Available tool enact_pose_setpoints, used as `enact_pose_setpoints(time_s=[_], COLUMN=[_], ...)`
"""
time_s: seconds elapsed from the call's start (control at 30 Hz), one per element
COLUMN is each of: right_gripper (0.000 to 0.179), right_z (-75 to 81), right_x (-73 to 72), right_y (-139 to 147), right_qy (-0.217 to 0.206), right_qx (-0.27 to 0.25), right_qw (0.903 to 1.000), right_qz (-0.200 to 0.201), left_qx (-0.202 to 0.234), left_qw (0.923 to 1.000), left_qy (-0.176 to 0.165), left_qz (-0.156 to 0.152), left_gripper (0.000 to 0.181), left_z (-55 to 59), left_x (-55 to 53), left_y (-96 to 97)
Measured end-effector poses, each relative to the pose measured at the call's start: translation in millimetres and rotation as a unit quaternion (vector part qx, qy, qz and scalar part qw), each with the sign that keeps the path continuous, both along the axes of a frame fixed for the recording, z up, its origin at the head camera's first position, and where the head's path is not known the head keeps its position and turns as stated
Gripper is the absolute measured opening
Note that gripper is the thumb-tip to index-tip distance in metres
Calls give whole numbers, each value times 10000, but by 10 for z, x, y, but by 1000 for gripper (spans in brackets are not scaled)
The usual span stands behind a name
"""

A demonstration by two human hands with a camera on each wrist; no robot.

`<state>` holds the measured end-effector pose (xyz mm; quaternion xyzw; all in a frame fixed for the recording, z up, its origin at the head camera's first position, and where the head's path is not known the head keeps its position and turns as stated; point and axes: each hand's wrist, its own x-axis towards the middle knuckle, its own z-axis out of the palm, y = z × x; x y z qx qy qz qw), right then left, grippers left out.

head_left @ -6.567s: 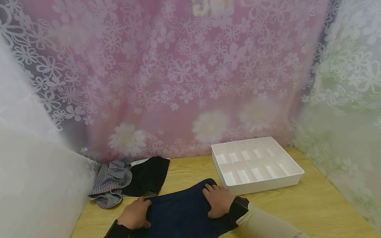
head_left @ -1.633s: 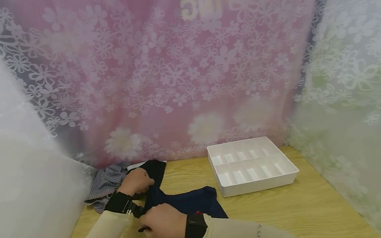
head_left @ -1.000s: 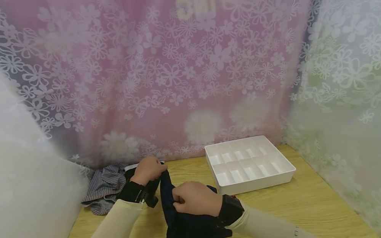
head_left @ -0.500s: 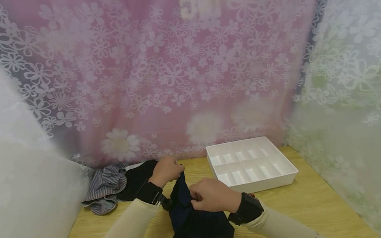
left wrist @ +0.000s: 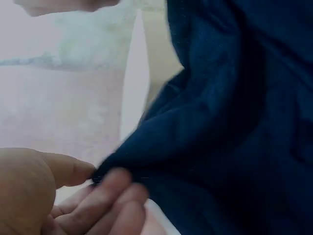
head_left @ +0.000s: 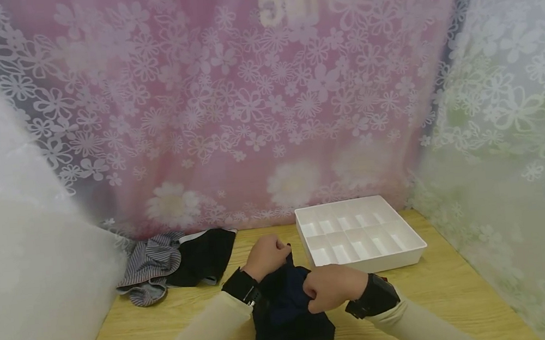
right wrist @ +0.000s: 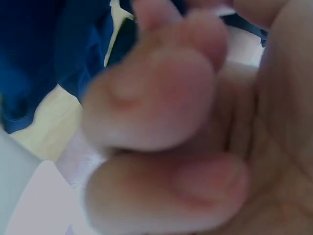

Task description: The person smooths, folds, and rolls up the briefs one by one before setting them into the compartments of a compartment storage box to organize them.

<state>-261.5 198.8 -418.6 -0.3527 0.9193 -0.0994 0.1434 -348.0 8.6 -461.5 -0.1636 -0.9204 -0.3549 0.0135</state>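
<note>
Navy boxer briefs (head_left: 293, 332) hang bunched between both hands, their lower part on the table. In the head view my left hand (head_left: 267, 257) pinches an upper corner of the cloth and lifts it to a small peak. The left wrist view shows thumb and fingertips meeting at the edge of the dark blue fabric (left wrist: 210, 127). To the right, my right hand (head_left: 337, 286) grips the other side with curled fingers. Its fingers (right wrist: 156, 98) fill much of the right wrist view, with blue cloth (right wrist: 34, 54) behind them at upper left.
A white divided tray (head_left: 370, 263) with several compartments stands at the back right, just beyond the right hand. Black boxer briefs (head_left: 202, 259) with a white band lie at the back left, beside a crumpled grey striped garment (head_left: 155, 258). Floral curtains surround the wooden table (head_left: 442, 296).
The navy boxer briefs went from spread flat under both hands to lifted and bunched. Over the last second both hands moved right with them, uncovering the black pair.
</note>
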Motion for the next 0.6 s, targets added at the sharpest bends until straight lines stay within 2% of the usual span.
enact_pose_setpoints(time_s=[0.1,0.2,0.23,0.33,0.47,0.5,0.6], right_gripper=[47,47,46,34,10,9,32], right_z=[-74,-183,-236,-407,-650,-705,-853], right_x=[12,-11,-34,-131,-275,-301,-344], right_y=[22,40,47,77,55,32,-51], right_qy=[-450,-702,-656,-229,490,581,848], right_qx=[390,650,628,321,-177,-213,-67], right_qw=[9977,9931,9929,9953,9950,9946,9930], right_qz=[-314,-677,-766,-887,-848,-837,-823], left_qx=[-177,-408,-454,-604,-989,-1027,-1191], left_qw=[9992,9969,9961,9957,9942,9940,9922], left_qy=[-228,-392,-446,-313,183,240,180], left_qz=[-275,-555,-609,-626,-384,-303,-312], left_gripper=[16,21,22,19,22,24,28], left_z=[-117,-208,-231,-291,-393,-423,-533], left_x=[-4,10,17,44,76,85,101], left_y=[-22,-116,-164,-355,-591,-638,-752])
